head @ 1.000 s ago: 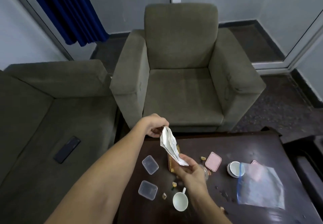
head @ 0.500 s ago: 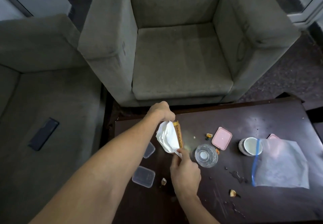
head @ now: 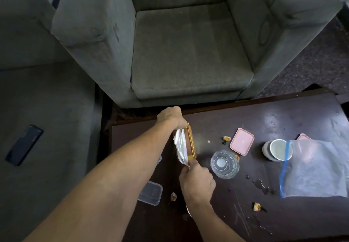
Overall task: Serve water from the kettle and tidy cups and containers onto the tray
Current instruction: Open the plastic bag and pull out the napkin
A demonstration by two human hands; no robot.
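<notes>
My left hand [head: 171, 117] and my right hand [head: 196, 181] both grip a white crumpled napkin [head: 181, 148], one at its far end and one at its near end. The napkin lies against a brown wooden box with a brass hinge [head: 191, 143] on the dark table [head: 264, 120]. Just right of my right hand stands a clear glass [head: 224, 164]. A pink lid [head: 242, 141] lies beyond it. A white cup [head: 277, 150] stands further right, partly under a clear zip bag [head: 313, 168]. Two clear plastic containers [head: 151, 192] sit left, one mostly hidden by my arm. No kettle or tray shows.
A grey armchair [head: 188, 52] stands past the table's far edge, and a grey sofa [head: 47, 109] with a dark phone [head: 24, 144] on it is at the left. Small orange scraps [head: 226, 138] and water drops [head: 261, 184] are scattered on the table.
The view has tilted down and closer to the table. Both hands lowered the napkin from the air onto the wooden box, and it is now more bunched.
</notes>
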